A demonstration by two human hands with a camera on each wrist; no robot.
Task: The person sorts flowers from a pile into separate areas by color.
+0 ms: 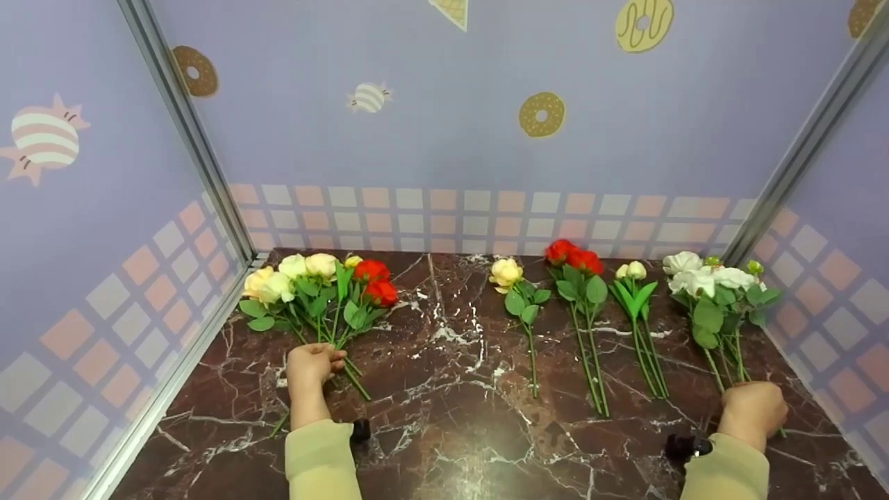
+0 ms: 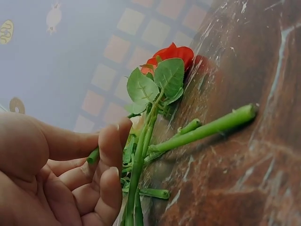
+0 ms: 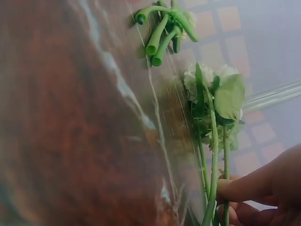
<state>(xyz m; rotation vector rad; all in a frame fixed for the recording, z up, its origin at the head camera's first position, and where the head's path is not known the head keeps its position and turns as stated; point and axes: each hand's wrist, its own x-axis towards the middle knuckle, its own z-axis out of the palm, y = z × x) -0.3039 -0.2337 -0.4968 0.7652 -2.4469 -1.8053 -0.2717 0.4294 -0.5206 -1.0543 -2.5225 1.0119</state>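
Note:
At the left, a mixed bunch of flowers (image 1: 309, 288) with cream, yellow and red blooms lies with its stems crossing. My left hand (image 1: 314, 364) is at these stems, thumb and fingertips pinching a green stem (image 2: 93, 155); which bloom it bears is hidden. Red roses (image 2: 171, 56) lie just beyond, their stems passing beside the fingers. At the right, white flowers (image 1: 715, 281) lie with green leaves and small buds. Low on them, my right hand (image 1: 753, 410) holds a stem (image 3: 226, 165) between thumb and fingers; other stems run alongside.
Between the hands lie a cream rose (image 1: 507, 273), two red roses (image 1: 583, 261) and white tulips (image 1: 630, 271), stems towards me. The dark marbled table (image 1: 444, 430) is bounded by a patterned back wall (image 1: 444, 139) and side panels with metal corner posts.

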